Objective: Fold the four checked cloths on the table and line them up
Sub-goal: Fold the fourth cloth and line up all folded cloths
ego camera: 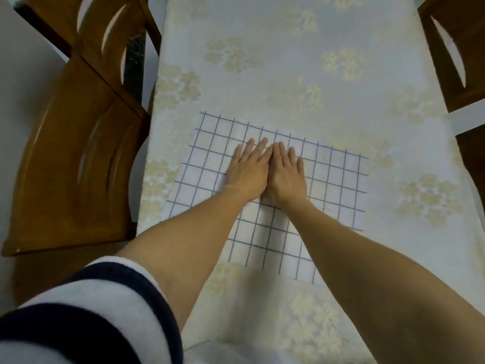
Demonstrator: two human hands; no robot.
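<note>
One white cloth with a blue check [333, 185] lies spread flat in the middle of the table. My left hand [248, 170] and my right hand [286, 174] lie palm down side by side on its centre, fingers straight and touching each other. Both press flat on the fabric. Only this one checked cloth is in sight.
The table wears a pale tablecloth with beige flowers [301, 74]. A wooden chair [78, 143] stands against the left edge, and parts of two more wooden chairs [454, 48] show at the right edge.
</note>
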